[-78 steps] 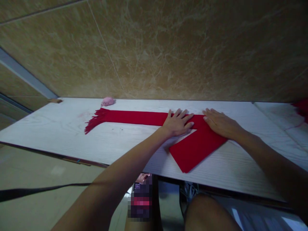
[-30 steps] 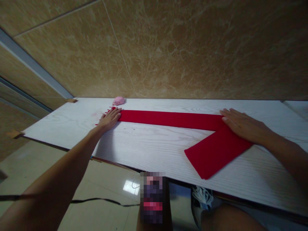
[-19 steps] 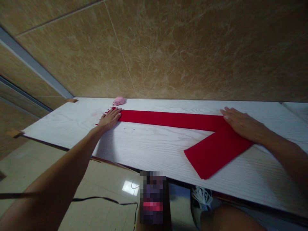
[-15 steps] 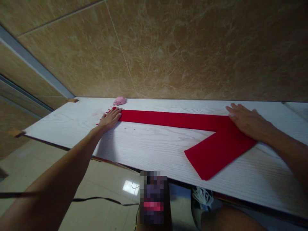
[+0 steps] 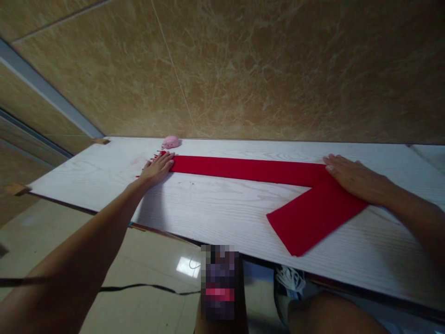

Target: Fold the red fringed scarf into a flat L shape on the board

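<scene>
A long red scarf (image 5: 243, 170) lies stretched sideways along a white wood-grain tabletop (image 5: 215, 204). Its fringe shows at the left end, partly covered by my left hand (image 5: 158, 168), which rests flat there with fingers extended. Toward the right, the scarf turns back at a slant, and this folded part (image 5: 316, 215) points down and left toward the front edge. My right hand (image 5: 358, 178) lies palm down over the fold, fingers stretched out, hiding the far corner of the turn. Neither hand grips the cloth.
A small pink plush-like object (image 5: 170, 142) sits behind the fringe. A brown marbled wall (image 5: 260, 69) rises along the table's back edge. Below the front edge are a bundle of white cord (image 5: 290, 280), a black strap (image 5: 139, 287) and my knee (image 5: 333, 315).
My right hand's fingers have flattened onto the fold. My left hand stays on the fringed end. The scarf keeps its shape, and the view has shifted slightly.
</scene>
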Tool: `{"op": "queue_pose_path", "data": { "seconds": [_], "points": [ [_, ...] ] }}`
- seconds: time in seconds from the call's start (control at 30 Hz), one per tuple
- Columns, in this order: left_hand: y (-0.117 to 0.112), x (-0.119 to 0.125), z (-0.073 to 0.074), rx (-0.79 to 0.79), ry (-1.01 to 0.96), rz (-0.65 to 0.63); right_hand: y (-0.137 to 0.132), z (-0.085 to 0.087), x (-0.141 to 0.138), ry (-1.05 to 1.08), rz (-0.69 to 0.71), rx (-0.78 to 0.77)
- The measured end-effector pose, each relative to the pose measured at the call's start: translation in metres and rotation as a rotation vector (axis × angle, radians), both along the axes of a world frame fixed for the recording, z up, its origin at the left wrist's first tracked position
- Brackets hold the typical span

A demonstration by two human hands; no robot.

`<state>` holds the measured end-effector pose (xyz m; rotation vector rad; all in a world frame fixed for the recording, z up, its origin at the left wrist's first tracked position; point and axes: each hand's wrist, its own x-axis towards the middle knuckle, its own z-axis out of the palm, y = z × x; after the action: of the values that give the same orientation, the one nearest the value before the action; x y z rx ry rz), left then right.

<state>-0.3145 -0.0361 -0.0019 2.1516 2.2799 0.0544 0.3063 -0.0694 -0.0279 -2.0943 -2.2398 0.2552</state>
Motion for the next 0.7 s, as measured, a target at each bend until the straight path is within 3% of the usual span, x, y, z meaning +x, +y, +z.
{"op": "queue_pose_path", "data": {
  "seconds": [0.47,0.7],
  "points": [
    [0.001,-0.002,-0.001,-0.010,-0.016,-0.015,0.003,-0.007,0.006,0.000,0.002,0.049],
    [0.001,-0.003,-0.001,0.008,-0.014,-0.015,0.005,-0.009,0.013,0.035,-0.030,0.186]
  ]
}}
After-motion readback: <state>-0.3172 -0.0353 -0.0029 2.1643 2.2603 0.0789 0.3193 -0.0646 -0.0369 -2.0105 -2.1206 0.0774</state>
